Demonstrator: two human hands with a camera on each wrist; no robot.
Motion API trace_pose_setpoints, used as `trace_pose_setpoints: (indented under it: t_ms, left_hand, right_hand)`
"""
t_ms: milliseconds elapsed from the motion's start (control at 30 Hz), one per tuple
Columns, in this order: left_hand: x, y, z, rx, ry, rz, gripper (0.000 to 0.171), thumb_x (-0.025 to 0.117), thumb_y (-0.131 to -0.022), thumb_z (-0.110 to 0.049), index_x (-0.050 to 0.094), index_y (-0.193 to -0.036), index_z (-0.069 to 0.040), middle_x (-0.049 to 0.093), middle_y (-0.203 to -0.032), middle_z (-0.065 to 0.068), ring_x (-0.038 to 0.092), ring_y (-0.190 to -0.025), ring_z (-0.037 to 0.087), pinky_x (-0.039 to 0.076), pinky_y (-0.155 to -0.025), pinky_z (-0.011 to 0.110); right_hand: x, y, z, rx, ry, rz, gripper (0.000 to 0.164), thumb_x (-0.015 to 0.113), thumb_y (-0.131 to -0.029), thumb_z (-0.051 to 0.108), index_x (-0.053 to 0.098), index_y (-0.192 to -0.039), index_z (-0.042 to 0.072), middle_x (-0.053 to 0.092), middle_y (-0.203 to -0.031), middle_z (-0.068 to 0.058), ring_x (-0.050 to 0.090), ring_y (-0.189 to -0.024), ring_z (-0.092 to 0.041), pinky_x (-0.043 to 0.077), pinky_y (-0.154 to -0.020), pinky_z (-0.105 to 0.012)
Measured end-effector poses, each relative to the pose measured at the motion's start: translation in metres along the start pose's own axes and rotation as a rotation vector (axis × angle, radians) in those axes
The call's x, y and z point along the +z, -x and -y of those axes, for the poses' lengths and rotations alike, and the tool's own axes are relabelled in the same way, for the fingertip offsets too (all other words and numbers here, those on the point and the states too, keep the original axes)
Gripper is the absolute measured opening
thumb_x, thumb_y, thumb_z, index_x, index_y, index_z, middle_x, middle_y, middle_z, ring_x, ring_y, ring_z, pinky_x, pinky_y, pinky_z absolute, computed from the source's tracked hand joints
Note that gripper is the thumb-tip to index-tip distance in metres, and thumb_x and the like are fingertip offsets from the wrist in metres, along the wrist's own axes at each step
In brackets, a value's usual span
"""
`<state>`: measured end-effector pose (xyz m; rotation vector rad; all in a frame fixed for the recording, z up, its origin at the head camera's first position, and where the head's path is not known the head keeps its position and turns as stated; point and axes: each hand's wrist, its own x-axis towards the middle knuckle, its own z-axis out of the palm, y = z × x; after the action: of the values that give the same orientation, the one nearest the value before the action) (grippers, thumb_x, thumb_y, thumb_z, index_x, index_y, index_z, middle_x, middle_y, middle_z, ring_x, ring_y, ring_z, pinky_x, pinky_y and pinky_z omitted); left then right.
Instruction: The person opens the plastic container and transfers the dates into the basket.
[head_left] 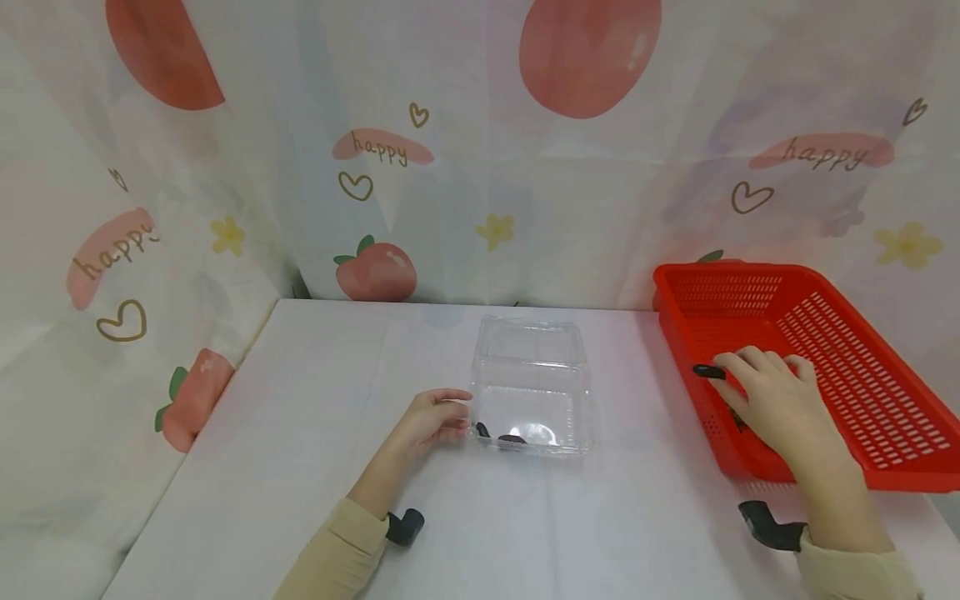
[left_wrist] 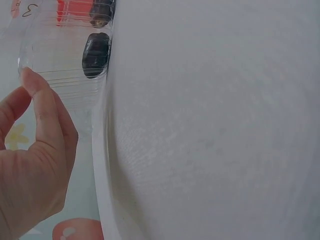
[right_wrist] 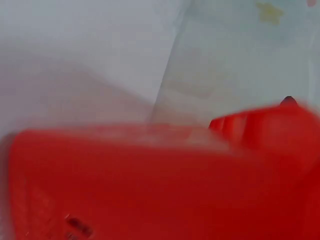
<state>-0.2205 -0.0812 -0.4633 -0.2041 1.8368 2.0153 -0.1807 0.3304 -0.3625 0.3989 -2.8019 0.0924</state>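
Note:
My right hand [head_left: 780,408] is over the near left part of the red basket [head_left: 832,479], pinching a small black oblong piece [head_left: 708,372] between thumb and fingers. That piece sticks out to the left, over the basket's left rim. My left hand [head_left: 431,421] is at the left side of a clear plastic clamshell box [head_left: 525,408], its thumb and index fingertips pinching the rim in the left wrist view. Inside the box lie two dark pieces, one by the left wall [head_left: 482,429] and one by the front wall [head_left: 512,438]. The right wrist view is blurred and does not show the hand.
Partly behind my right hand, more dark bits [head_left: 738,419] lie in the basket. The box's lid [head_left: 531,342] is folded back, away from me. A printed cloth [head_left: 465,192] hangs behind the white table [head_left: 360,350] and along its left side.

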Motion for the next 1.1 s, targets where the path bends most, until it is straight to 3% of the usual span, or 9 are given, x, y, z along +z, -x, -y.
trace_pose_setpoints:
  t_ms: [267,533,800,1100]
  left_hand:
    - [0.0,0.001,-0.001,-0.005,-0.007,-0.004,0.032,0.057,-0.084,0.001,0.056,-0.116,0.005,0.061,-0.09,0.015,0.059,-0.065,0.013,0.055,-0.06,0.023]
    - [-0.001,0.0,0.0,-0.004,-0.015,-0.001,0.033,0.058,-0.084,0.001,0.056,-0.116,0.005,0.06,-0.092,0.016,0.06,-0.066,0.014,0.055,-0.061,0.024]
    - [0.0,0.0,0.0,0.006,0.005,0.003,0.032,0.057,-0.083,0.003,0.056,-0.115,0.006,0.06,-0.087,0.014,0.059,-0.064,0.013,0.054,-0.059,0.023]
    - [0.001,0.0,0.0,-0.001,0.004,-0.001,0.032,0.056,-0.084,0.002,0.056,-0.115,0.005,0.059,-0.085,0.011,0.059,-0.064,0.013,0.055,-0.06,0.023]
  right_hand:
    - [0.014,0.014,-0.045,0.141,-0.016,0.106,0.036,0.067,-0.079,0.014,0.051,-0.11,0.006,0.051,-0.102,-0.023,0.045,-0.093,-0.042,0.022,-0.083,-0.064]
    - [0.028,0.016,-0.079,0.198,-0.018,0.211,0.035,0.065,-0.081,0.016,0.048,-0.11,0.004,0.047,-0.104,-0.029,0.041,-0.096,-0.048,0.021,-0.081,-0.066]
    - [0.034,0.013,-0.092,0.235,-0.02,0.317,0.034,0.064,-0.082,0.019,0.049,-0.107,0.001,0.049,-0.102,-0.029,0.043,-0.094,-0.049,0.022,-0.079,-0.067]
    - [0.038,0.011,-0.099,0.278,-0.004,0.45,0.044,0.065,-0.081,0.018,0.045,-0.113,-0.004,0.047,-0.104,-0.033,0.041,-0.095,-0.052,0.018,-0.083,-0.073]
